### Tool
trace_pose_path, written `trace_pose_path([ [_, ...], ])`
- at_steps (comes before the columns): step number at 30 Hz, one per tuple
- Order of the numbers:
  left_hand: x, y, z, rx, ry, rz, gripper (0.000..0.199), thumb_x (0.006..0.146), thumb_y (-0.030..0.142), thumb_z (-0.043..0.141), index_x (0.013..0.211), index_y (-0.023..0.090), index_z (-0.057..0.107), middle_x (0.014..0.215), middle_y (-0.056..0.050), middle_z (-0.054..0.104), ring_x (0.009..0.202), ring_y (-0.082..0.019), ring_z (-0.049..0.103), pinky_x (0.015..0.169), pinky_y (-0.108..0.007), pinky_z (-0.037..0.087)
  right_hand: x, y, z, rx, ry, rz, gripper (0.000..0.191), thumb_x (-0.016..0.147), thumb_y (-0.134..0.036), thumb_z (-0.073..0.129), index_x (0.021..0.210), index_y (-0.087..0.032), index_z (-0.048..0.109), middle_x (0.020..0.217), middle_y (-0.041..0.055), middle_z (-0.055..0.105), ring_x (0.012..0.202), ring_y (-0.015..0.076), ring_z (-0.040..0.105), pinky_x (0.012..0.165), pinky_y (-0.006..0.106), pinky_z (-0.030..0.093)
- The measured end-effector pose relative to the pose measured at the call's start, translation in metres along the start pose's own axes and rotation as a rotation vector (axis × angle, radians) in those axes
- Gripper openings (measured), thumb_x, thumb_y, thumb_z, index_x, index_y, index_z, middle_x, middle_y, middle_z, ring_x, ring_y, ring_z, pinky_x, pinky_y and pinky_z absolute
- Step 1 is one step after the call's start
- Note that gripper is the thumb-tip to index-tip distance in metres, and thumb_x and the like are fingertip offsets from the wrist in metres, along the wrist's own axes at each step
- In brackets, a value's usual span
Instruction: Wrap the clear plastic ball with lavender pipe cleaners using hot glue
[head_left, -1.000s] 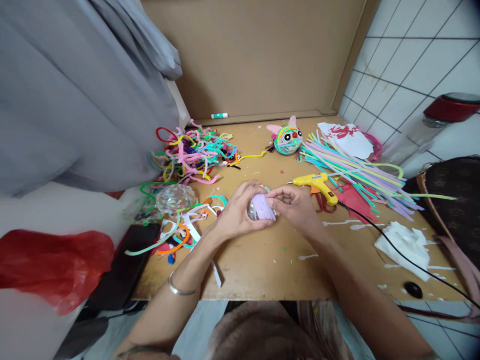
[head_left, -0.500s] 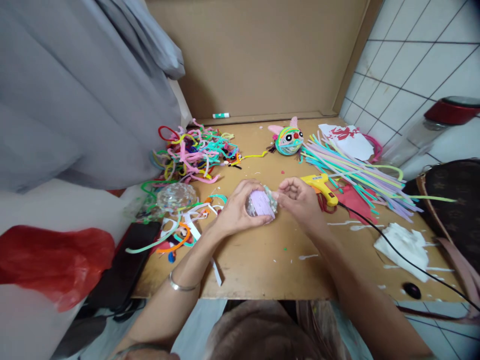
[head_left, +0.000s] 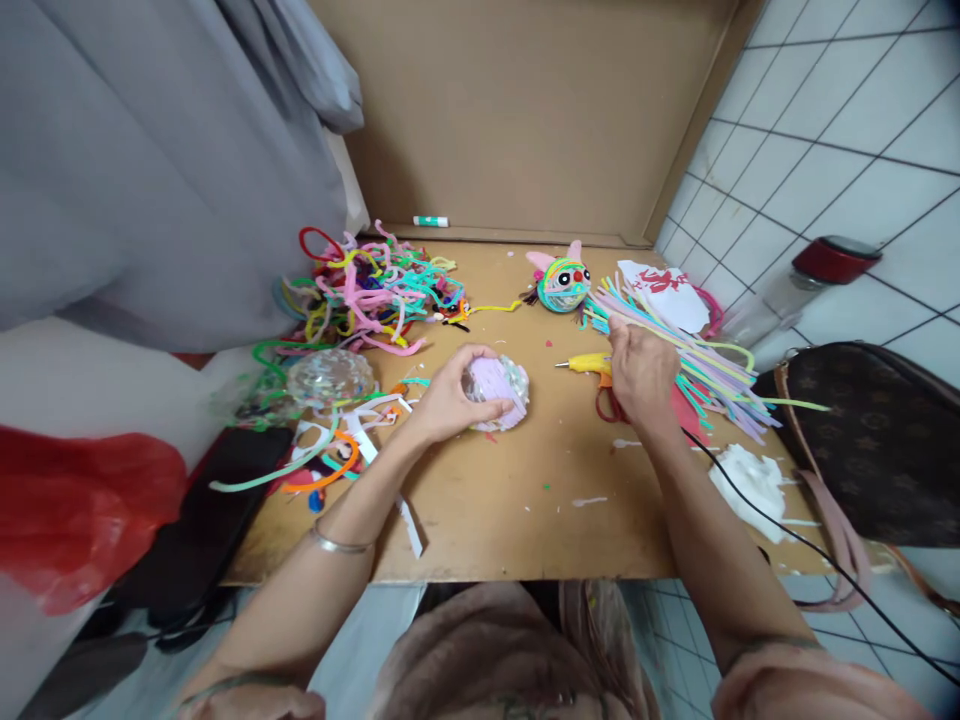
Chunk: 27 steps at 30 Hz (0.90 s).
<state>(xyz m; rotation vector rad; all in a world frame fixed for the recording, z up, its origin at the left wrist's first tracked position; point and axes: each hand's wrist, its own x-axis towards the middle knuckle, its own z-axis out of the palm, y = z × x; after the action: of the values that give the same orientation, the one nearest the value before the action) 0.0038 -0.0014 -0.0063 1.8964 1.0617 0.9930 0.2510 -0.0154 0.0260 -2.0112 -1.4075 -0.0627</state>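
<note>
Hands, two, bare. Left hand (head_left: 450, 395): fingers and thumb curved round the lilac ball (head_left: 491, 388), the landmark for this list, seemingly to steady it while leaving its right side exposed. Right hand (head_left: 645, 370): to the ball's right, fingers curled over the rear of the glue gun (head_left: 589, 362); whether they grip its handle cannot be told.

Contents of worktop (head_left: 480, 530) and surrounds, left to right:

Red plastic bag (head_left: 82, 510), one: far left of the ball.

Clear ball (head_left: 330, 376), one, bare: left of the ball, beyond the left hand, probably a spare.

Pipe-cleaner heap (head_left: 367, 290), mixed colours, tangled: behind and left of the ball, perhaps pushed aside for working room.

Decorated ball (head_left: 562, 288), one, with eyes and pink ears: behind and right of the ball, face in view, possibly a model.

Straight pipe cleaners (head_left: 709, 370), one bundle: right of the ball, apparently laid parallel for easy picking.

White tissue (head_left: 748, 485), crumpled: right of the ball, nearer the wearer.

Patterned bag (head_left: 862, 440), one: far right of the ball.
</note>
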Motion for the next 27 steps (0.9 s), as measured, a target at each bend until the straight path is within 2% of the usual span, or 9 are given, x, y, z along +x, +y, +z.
trace_pose_path([
  [2, 0.001, -0.001, -0.001, -0.024, 0.003, -0.032, 0.062, 0.058, 0.038, 0.077, 0.112, 0.018, 0.053, 0.093, -0.002, 0.058, 0.074, -0.015, 0.051, 0.066, -0.025, 0.042, -0.006, 0.001, 0.0, -0.318, -0.081, 0.003, 0.051, 0.095, -0.05, 0.041, 0.098, -0.006, 0.067, 0.102, 0.0256, 0.068, 0.095, 0.0345, 0.065, 0.077, 0.042, 0.047],
  [5, 0.002, 0.0, -0.001, -0.087, -0.004, -0.071, 0.061, 0.057, 0.038, 0.077, 0.11, 0.019, 0.053, 0.091, -0.001, 0.057, 0.074, -0.015, 0.05, 0.066, -0.025, 0.041, -0.016, 0.006, 0.003, -0.511, -0.196, 0.029, 0.064, 0.086, -0.057, 0.054, 0.111, 0.001, 0.063, 0.108, 0.0327, 0.064, 0.099, 0.042, 0.064, 0.075, 0.047, 0.049],
  [8, 0.002, 0.002, 0.0, -0.198, -0.034, -0.098, 0.061, 0.055, 0.037, 0.078, 0.107, 0.02, 0.052, 0.09, 0.0, 0.056, 0.074, -0.014, 0.05, 0.067, -0.025, 0.041, -0.019, 0.014, 0.005, -0.558, -0.293, 0.055, 0.063, 0.082, -0.052, 0.06, 0.113, 0.003, 0.062, 0.11, 0.033, 0.064, 0.101, 0.0427, 0.064, 0.076, 0.048, 0.05],
  [12, 0.001, 0.0, 0.001, -0.328, -0.066, -0.139, 0.064, 0.055, 0.037, 0.079, 0.108, 0.018, 0.05, 0.086, 0.0, 0.055, 0.072, -0.013, 0.049, 0.066, -0.023, 0.041, -0.014, 0.022, 0.008, -0.56, -0.375, 0.122, 0.054, 0.081, -0.047, 0.057, 0.112, -0.004, 0.064, 0.109, 0.0254, 0.067, 0.103, 0.0374, 0.066, 0.08, 0.044, 0.051],
  [16, 0.002, -0.006, 0.003, -0.388, -0.079, -0.145, 0.064, 0.054, 0.035, 0.081, 0.108, 0.018, 0.05, 0.085, 0.001, 0.056, 0.072, -0.012, 0.049, 0.066, -0.022, 0.041, -0.01, 0.024, 0.007, -0.499, -0.326, 0.172, 0.054, 0.078, -0.048, 0.057, 0.113, -0.007, 0.062, 0.11, 0.0236, 0.067, 0.103, 0.0363, 0.066, 0.078, 0.041, 0.051],
  [21, 0.009, -0.01, 0.005, -0.437, -0.064, -0.16, 0.065, 0.053, 0.036, 0.082, 0.107, 0.018, 0.051, 0.085, 0.001, 0.055, 0.072, -0.011, 0.049, 0.065, -0.021, 0.04, -0.008, 0.024, 0.0, -0.286, -0.154, 0.202, 0.058, 0.075, -0.049, 0.054, 0.119, -0.011, 0.057, 0.1, 0.0192, 0.07, 0.093, 0.0356, 0.066, 0.07, 0.039, 0.046],
  [24, 0.015, -0.007, 0.007, -0.407, -0.121, -0.171, 0.066, 0.05, 0.035, 0.084, 0.106, 0.018, 0.052, 0.085, 0.001, 0.055, 0.073, -0.012, 0.049, 0.066, -0.022, 0.04, -0.009, 0.022, -0.004, -0.111, -0.07, 0.146, 0.046, 0.073, -0.046, 0.055, 0.108, -0.016, 0.06, 0.087, 0.0126, 0.069, 0.081, 0.0304, 0.063, 0.065, 0.035, 0.042],
  [27, 0.015, -0.007, 0.008, -0.408, -0.131, -0.168, 0.067, 0.049, 0.036, 0.086, 0.105, 0.018, 0.053, 0.089, 0.0, 0.056, 0.076, -0.012, 0.05, 0.069, -0.023, 0.04, -0.014, 0.018, -0.006, -0.016, -0.011, 0.087, 0.037, 0.071, -0.052, 0.058, 0.09, -0.02, 0.059, 0.074, 0.0071, 0.064, 0.071, 0.026, 0.058, 0.062, 0.033, 0.038],
])
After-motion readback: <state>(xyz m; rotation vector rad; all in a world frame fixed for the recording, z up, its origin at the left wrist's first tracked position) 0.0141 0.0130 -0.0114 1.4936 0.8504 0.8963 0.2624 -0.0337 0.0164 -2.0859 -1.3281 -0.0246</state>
